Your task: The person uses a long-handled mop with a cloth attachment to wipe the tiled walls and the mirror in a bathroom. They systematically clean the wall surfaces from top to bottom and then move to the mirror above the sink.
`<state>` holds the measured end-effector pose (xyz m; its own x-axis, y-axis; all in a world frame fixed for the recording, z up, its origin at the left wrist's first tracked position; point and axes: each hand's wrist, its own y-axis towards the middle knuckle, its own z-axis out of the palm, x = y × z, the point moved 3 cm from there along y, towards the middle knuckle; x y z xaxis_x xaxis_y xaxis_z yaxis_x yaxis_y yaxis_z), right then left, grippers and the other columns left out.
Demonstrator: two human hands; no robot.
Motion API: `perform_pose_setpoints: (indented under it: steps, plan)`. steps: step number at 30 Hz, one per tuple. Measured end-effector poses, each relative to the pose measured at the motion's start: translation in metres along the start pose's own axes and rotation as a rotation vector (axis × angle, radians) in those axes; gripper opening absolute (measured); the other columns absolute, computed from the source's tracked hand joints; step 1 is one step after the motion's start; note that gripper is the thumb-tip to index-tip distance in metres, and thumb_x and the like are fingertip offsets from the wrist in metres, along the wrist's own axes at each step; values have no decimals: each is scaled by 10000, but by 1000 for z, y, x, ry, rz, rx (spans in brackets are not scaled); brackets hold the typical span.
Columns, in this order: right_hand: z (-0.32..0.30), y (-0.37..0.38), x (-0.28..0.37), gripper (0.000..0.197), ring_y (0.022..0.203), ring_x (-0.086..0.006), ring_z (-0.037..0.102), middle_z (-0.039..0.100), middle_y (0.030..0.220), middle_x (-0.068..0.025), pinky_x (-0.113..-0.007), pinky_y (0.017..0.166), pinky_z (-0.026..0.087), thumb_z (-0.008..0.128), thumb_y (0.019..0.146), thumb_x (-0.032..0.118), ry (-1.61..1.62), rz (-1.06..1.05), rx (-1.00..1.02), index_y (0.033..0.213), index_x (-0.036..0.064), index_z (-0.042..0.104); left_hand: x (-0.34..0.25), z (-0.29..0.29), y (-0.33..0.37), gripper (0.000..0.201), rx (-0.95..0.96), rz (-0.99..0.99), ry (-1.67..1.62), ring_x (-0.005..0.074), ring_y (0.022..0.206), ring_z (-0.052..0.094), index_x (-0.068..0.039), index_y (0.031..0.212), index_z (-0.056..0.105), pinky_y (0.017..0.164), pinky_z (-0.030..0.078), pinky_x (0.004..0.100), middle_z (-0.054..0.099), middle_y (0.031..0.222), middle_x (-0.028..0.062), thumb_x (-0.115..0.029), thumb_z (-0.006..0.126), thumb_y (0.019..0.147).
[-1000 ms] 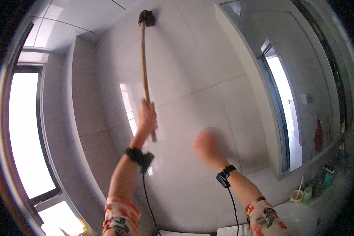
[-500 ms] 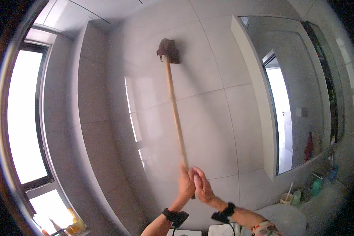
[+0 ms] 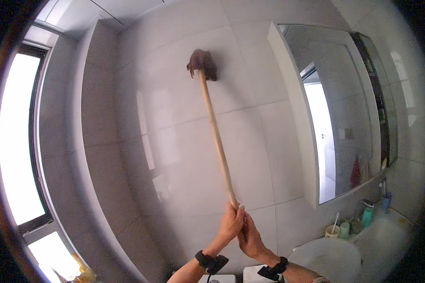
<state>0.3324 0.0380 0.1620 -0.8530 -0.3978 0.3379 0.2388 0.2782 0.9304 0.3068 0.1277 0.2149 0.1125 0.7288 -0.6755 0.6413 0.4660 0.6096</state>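
The left hand and right hand, two in all, close together around the lower end of one pole, wrapped around it with the left slightly higher. The pole slants up and to the left, topped by one dark brown cloth, high in front of the wall; whether it touches the tiles is hard to tell. Both forearms rise from the lower edge and angle inward, each wrist in a black band, two in total: the left band and the right band.

The wall is pale, glossy tile in large panels with thin joints, catching reflections of light. A bright window stands at left. At right, one mirror reflects a lit doorway. Below it sit one white basin, one cream cup holding a brush, one pale green cup and one teal bottle.
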Motion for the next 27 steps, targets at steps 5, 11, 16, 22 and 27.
perform_pose_setpoints:
  steps: [5, 11, 16, 22, 27]
  plan:
    - [-17, 9, 3, 536, 792, -259, 592, 560, 848, -217, -366, 623, 472, 399, 889, 100, -69, 148, -9, 1327, 30, 98, -27, -2, 8, 301, 159, -13, 111, 294, 810, 565, -12, 978, 447, 702, 444, 380, 566, 831, 176, -287, 472, 857]
    - [-44, 31, -12, 482, 827, -363, 584, 528, 1071, -238, -403, 669, 483, 358, 894, 102, -249, 68, -109, 1335, 70, 166, -55, -4, 13, 294, -96, 620, 348, 374, 752, 555, -16, 957, 525, 652, 445, 414, 575, 807, 200, -285, 471, 851]
    - [-93, 115, -8, 502, 576, -245, 576, 577, 798, -159, -354, 510, 468, 355, 907, 133, -403, -118, -265, 1362, 146, 142, -44, -1, -33, 286, 145, 251, 190, 368, 699, 541, 9, 875, 570, 643, 442, 386, 576, 751, 188, -256, 464, 857]
    - [-135, 227, 12, 477, 420, -158, 487, 501, 564, -57, -315, 378, 413, 335, 921, 202, -458, 0, -240, 1357, 184, 141, 55, 10, -151, 177, 279, 211, 96, 290, 681, 567, -62, 930, 574, 606, 448, 413, 579, 802, 144, -144, 468, 814]
    - [-162, 314, 37, 482, 576, -300, 571, 563, 666, -149, -428, 553, 471, 371, 899, 232, -622, 34, -294, 1337, 207, 169, 77, -11, -214, 79, 349, -136, 214, 297, 660, 560, -72, 825, 551, 568, 435, 416, 580, 814, 152, -96, 500, 768]
